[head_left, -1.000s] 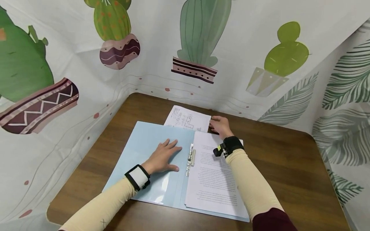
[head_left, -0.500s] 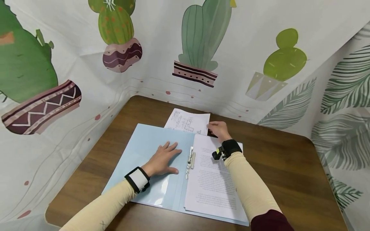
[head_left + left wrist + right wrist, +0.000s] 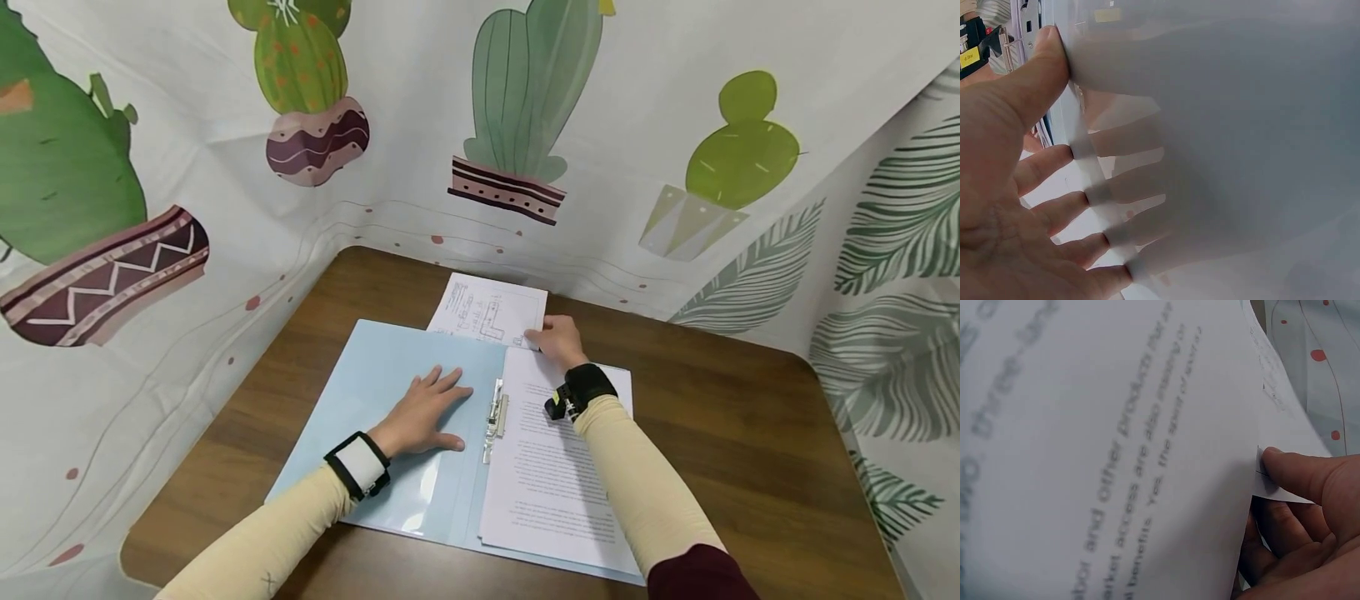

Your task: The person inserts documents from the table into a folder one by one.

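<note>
Pale blue and smooth, the open folder (image 3: 390, 392) lies flat on the dark wood-grain desk (image 3: 735, 417), its two rectangular leaves joined at a spine that carries a slim metal clip (image 3: 495, 414). A glossy clear pocket (image 3: 416, 492) covers the near part of the left leaf. The left hand (image 3: 422, 410) rests on that leaf palm down, fingers straight and spread, gripping nothing; in the left wrist view the fingertips (image 3: 1088, 150) press the shiny surface and are mirrored in it.

On the right leaf sits a stack of white printed sheets (image 3: 551, 475), matte, with fine lines of text too small to read from the head camera. The right hand (image 3: 553, 340) is at the stack's far corner, thumb and fingers pinching the near corner of a loose sheet (image 3: 489, 312) that lies on the desk just beyond the folder; its printed diagrams cannot be made out. The right wrist view shows the thumb (image 3: 1300, 475) on top of that thin paper corner, with blurred text on a page filling the frame beside it; the fingers beneath are mostly hidden.

Both forearms wear cream sleeves and black wrist straps. Cloth printed with cacti (image 3: 525, 100) and leaves hangs behind the desk, in soft folds.
</note>
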Demonstrator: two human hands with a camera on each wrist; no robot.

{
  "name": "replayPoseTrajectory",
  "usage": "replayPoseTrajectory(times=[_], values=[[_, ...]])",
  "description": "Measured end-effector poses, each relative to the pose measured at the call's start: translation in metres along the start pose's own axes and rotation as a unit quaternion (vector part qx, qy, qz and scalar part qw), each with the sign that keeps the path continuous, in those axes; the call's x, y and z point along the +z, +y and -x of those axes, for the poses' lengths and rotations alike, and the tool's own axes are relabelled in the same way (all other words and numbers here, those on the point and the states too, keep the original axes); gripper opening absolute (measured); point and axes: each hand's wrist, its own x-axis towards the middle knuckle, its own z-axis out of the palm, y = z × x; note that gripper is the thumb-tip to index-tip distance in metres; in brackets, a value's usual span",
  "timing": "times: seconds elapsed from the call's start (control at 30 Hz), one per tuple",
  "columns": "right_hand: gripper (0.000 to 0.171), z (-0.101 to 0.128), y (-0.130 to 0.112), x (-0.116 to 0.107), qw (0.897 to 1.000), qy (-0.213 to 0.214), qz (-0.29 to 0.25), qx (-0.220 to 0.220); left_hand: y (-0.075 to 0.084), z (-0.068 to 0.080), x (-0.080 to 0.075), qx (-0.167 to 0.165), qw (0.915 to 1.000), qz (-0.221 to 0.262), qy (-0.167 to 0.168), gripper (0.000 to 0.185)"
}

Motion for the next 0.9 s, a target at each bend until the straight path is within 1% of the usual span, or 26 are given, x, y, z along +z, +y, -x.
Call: replayPoseTrajectory(times=[0.13, 0.23, 0.3, 0.4, 0.6, 0.73, 0.83, 0.9], values=[[0.029, -0.001, 0.002, 0.001, 1.000, 0.004, 0.002, 0.007, 0.000, 0.000, 0.001, -0.001, 1.0000, 0.002, -0.006, 0.084], [0.037, -0.002, 0.002, 0.002, 1.000, 0.006, -0.009, 0.010, -0.001, 0.001, 0.000, -0.008, 0.9999, 0.006, -0.012, 0.085], [0.038, -0.003, 0.001, 0.002, 1.000, 0.008, -0.023, 0.010, -0.001, 0.001, -0.001, -0.011, 0.9998, 0.012, -0.015, 0.085], [0.036, -0.001, 0.000, 0.002, 0.999, 0.012, -0.039, 0.012, 0.000, 0.001, -0.002, -0.010, 0.9995, 0.021, -0.020, 0.085], [0.034, 0.001, -0.001, 0.000, 0.998, 0.007, -0.054, 0.016, 0.001, 0.001, -0.003, -0.008, 0.9994, 0.019, -0.026, 0.086], [0.031, 0.003, -0.002, -0.002, 0.998, 0.008, -0.056, 0.006, 0.001, 0.001, -0.003, -0.007, 0.9994, 0.021, -0.025, 0.085], [0.029, 0.004, -0.005, -0.006, 0.997, 0.013, -0.072, -0.007, 0.002, 0.002, -0.004, -0.004, 0.9994, 0.024, -0.024, 0.085], [0.028, 0.004, -0.009, -0.009, 0.996, 0.025, -0.088, -0.017, 0.004, 0.002, -0.006, -0.002, 0.9994, 0.025, -0.024, 0.085]])
